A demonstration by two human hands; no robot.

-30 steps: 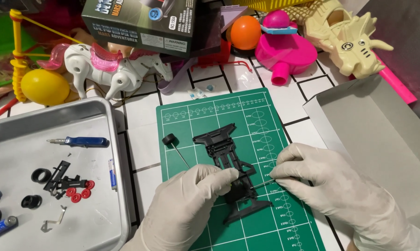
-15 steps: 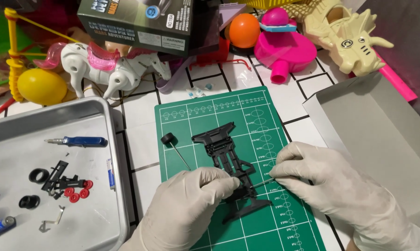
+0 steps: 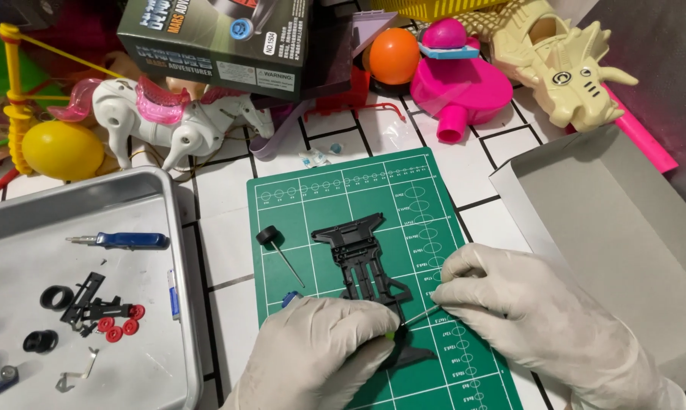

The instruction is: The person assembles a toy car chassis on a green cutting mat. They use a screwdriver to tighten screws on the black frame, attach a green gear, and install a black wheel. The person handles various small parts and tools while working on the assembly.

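Both hands wear thin, off-white disposable gloves: the left hand [image 3: 320, 353] and the right hand [image 3: 529, 315] are covered past the wrists. The glove material looks matte and slightly wrinkled, creasing over the knuckles and fingers. No sleeves, markings or jewellery are visible

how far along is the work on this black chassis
Seemingly done: small parts already lie loose in the tray, red gears and black tyres, plus a wheel on an axle on the mat. In hand: left hand steadies the chassis while right hand works a thin tool at it. Left: cannot tell.
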